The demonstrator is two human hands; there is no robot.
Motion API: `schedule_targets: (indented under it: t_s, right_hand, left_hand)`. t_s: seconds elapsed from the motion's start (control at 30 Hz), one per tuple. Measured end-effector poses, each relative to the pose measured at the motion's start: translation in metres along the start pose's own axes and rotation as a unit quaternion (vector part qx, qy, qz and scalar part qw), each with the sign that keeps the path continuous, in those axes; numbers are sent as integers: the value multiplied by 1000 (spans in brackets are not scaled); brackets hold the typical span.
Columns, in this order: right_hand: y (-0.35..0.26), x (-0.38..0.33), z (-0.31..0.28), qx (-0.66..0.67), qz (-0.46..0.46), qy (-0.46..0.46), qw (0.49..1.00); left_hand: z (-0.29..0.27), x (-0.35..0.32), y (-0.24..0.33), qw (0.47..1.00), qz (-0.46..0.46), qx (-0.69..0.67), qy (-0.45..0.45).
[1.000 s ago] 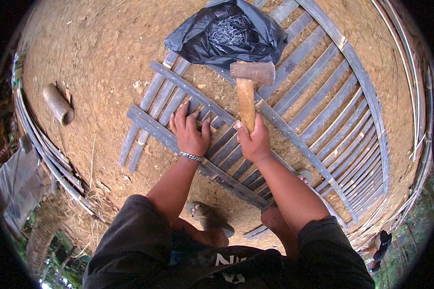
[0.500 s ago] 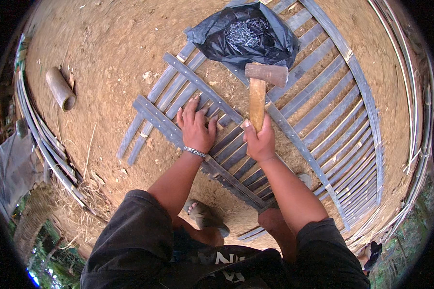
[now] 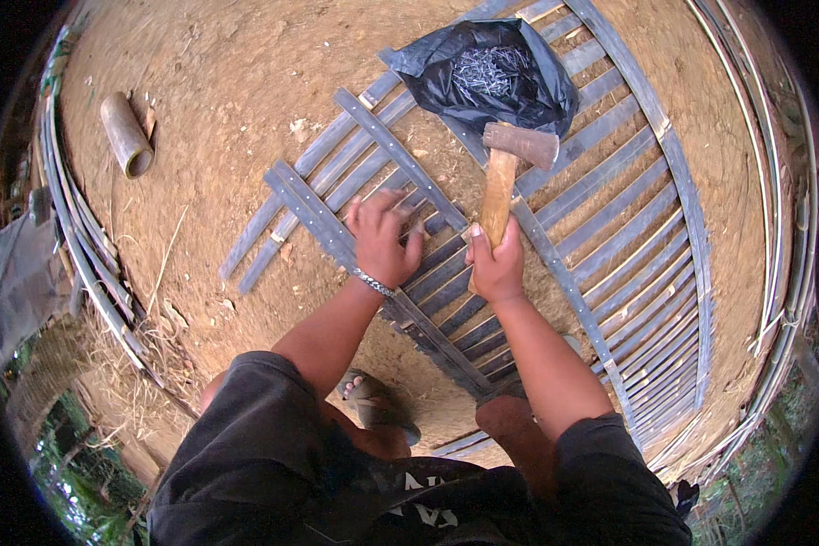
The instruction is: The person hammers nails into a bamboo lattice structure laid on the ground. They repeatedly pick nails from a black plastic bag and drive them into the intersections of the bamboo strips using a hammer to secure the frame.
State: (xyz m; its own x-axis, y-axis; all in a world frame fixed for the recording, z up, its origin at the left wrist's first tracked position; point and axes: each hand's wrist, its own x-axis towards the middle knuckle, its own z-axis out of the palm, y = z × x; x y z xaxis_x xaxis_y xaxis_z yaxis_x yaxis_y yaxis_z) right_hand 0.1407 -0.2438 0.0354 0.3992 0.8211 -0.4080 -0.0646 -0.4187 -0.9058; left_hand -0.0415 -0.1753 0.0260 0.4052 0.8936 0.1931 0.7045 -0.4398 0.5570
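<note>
My right hand (image 3: 499, 264) grips the wooden handle of a hatchet (image 3: 498, 196). Its rusty brown head lies sideways just below a black plastic bag (image 3: 419, 56) that holds a heap of nails (image 3: 491, 73). My left hand (image 3: 387, 241), with a chain bracelet at the wrist, is over a panel of grey slats (image 3: 359, 177), between two nailed crosspieces. Its thumb stands apart from the fingers, whose tips are blurred; I see nothing held in it. Nail heads dot the left crosspiece (image 3: 314, 218) and the upper one (image 3: 400, 159).
A larger curved slatted panel (image 3: 610, 205) lies on the dirt ground at the right, partly under the bag. A hollow bamboo piece (image 3: 125, 135) rests at the far left. Long poles (image 3: 77, 218) edge the left side, with more at the right. My sandalled foot (image 3: 373, 400) is below the panel.
The left hand has lifted a little off the slats, its fingers now blurred. The hatchet stays in my right hand. The whole view has shifted slightly.
</note>
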Motion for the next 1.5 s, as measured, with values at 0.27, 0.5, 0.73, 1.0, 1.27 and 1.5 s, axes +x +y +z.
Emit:
schedule_targets:
  t_s: [0.27,0.5,0.73,1.0,1.27,1.5]
  right_hand:
    - [22,-1,-3,14,-92,19,995]
    - [26,-5,-10,35,-64,66,995]
    - [14,-28,-60,50,58,12,997]
    - [-78,22,-123,-372,-297,-245,844]
    - [-92,105,-132,-444,-311,-416,730]
    - [-110,128,-121,-462,-327,-474,674]
  left_hand:
    - [44,37,42,951,127,-277,-45]
    - [66,60,60,946,92,-310,-16]
    - [76,60,64,982,112,-138,-71]
    - [82,62,74,986,107,-40,-124]
    - [84,61,76,986,89,-7,-142]
    - [84,57,75,988,82,-26,-131]
